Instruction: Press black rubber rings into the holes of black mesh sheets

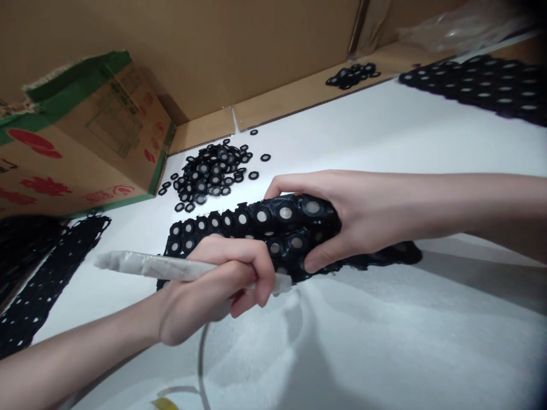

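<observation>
My left hand (222, 279) is closed around a pen-shaped tool (158, 266) wrapped in whitish plastic. Its thick end points left, and its other end comes out below my fingers, close to the lower edge of a black rubber sheet (261, 216). Rows of round, pale-centred rings make up this sheet. My right hand (359, 213) grips the right part of it, thumb in front and fingers behind, so the sheet bends up there. Whether the tool's tip touches the sheet I cannot tell. Behind the sheet lies a pile of loose black rings (209, 173).
A green-edged cardboard box (98, 131) stands at left, beside a perforated black sheet (47, 285). Another ring sheet (487, 85) lies far right, and a smaller ring pile (352, 75) rests on the cardboard ledge. A thin cord (201, 364) hangs below my left hand.
</observation>
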